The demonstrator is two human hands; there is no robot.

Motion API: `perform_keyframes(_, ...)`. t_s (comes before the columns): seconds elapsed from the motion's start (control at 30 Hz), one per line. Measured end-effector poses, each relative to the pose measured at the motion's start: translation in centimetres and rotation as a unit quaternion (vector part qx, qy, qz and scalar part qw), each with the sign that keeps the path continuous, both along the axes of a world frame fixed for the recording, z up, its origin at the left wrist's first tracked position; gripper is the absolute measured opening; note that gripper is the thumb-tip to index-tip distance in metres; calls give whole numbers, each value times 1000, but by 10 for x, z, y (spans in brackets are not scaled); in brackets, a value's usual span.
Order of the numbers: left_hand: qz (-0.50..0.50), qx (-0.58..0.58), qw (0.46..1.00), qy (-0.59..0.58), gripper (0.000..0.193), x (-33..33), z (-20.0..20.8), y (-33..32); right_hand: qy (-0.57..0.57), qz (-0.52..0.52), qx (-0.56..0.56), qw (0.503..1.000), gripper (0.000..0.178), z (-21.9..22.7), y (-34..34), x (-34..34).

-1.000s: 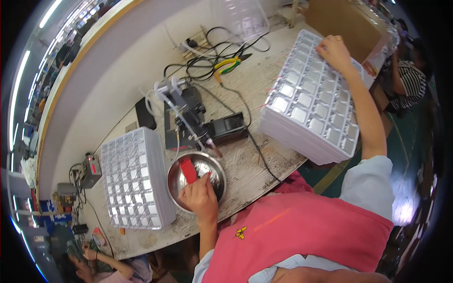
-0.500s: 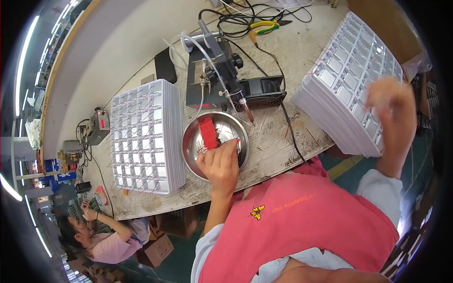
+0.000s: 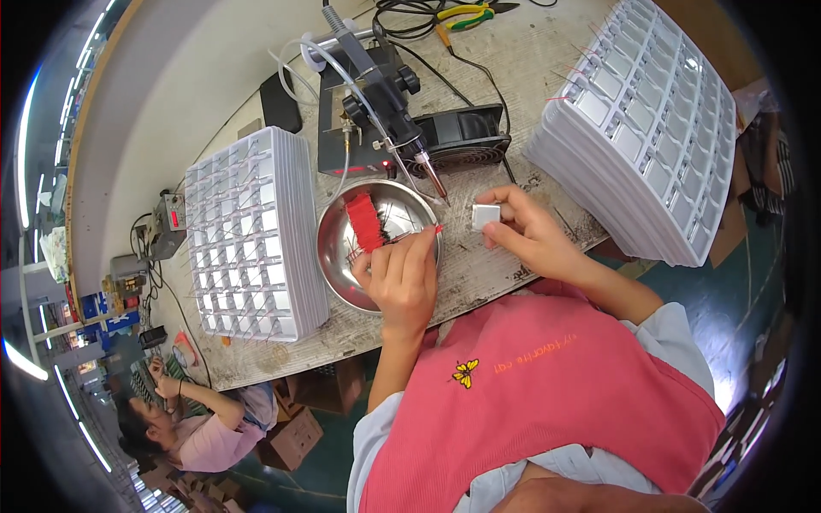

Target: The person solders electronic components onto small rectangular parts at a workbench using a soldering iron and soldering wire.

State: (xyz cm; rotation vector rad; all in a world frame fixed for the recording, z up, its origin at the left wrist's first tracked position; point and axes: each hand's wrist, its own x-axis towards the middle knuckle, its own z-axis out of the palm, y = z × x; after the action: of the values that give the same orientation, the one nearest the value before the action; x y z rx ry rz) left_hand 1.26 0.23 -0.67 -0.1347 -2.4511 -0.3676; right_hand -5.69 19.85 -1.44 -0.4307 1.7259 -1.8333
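Between the thumb and fingers of my right hand (image 3: 534, 235) is a small silvery square block (image 3: 486, 217), held just right of the soldering tip (image 3: 439, 188). My left hand (image 3: 398, 278) is over the near side of a round metal bowl (image 3: 332, 278), fingertips pinched on a thin red wire (image 3: 438, 229) whose end sticks out toward the block. Inside the bowl lies a bundle of red wires (image 3: 364, 222) with dark ends. The soldering iron (image 3: 376, 90) hangs tilted in a stand above the bowl. Block and wire are apart.
Left of the bowl stands a stack of white trays (image 3: 248, 244) filled with silvery blocks and wires. Another tray stack (image 3: 641, 128) rises at the right. Behind are a black fan box (image 3: 462, 137), cables and pliers (image 3: 469, 15). A co-worker (image 3: 192, 419) sits at far left.
My right hand has come from the right tray stack to beside the soldering tip, now with a silvery block. My left hand stays at the bowl with the wire. The whole view has shifted slightly.
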Motion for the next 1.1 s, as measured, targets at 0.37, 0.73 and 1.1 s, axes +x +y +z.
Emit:
perform_keyframes(0.37, 9, -24, 1000, -4, 27, -7, 2, 3, 66, -68, -21, 995, 34, 4, -21, -3)
perform_keyframes(0.73, 18, -19, 1000, 1, 25, -11, 5, 5, 124, -89, 9, 988, 33, 7, -26, -5)
perform_keyframes(1.1, 17, -20, 1000, -2, 27, -14, 5, 5, 140, -97, 8, 985, 31, 9, -28, -4)
